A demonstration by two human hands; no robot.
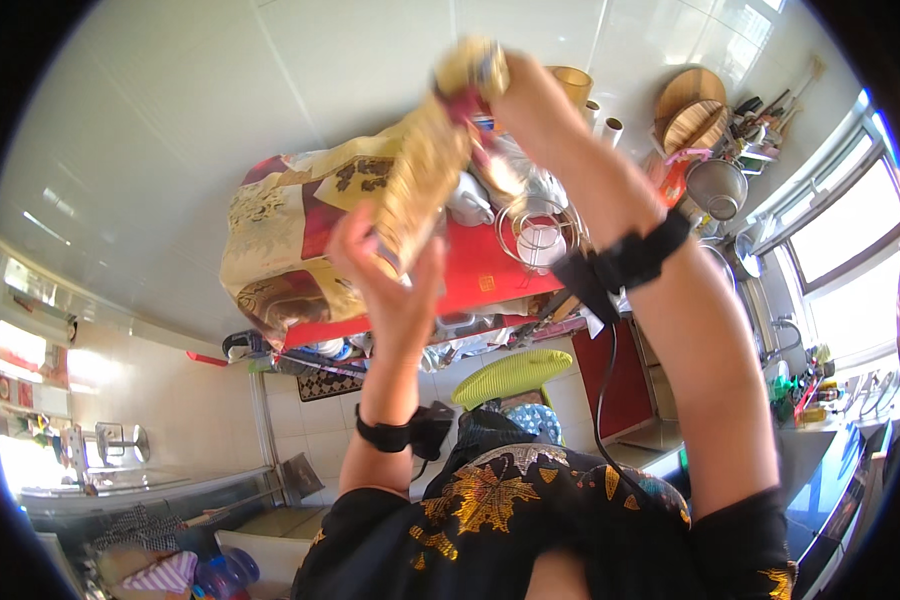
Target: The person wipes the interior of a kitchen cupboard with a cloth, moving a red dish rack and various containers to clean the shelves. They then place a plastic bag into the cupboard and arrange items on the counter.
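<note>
A printed sheet in yellow and maroon is draped over the left part of a red tabletop. Between my hands runs a raised yellowish length of sheet, blurred by motion; its pattern resembles the draped part. My left hand grips its lower end between thumb and fingers. At the upper end, near the tiled wall, my right hand clutches a bunch of it, with the fingers mostly hidden. Under my right forearm stand a round wire rack, a white cup-like container and white plastic bags.
Round wooden boards and a metal strainer hang at the right. Below the table's front edge are a crowded shelf and a lime-green chair. A black cable hangs from my right wrist strap.
</note>
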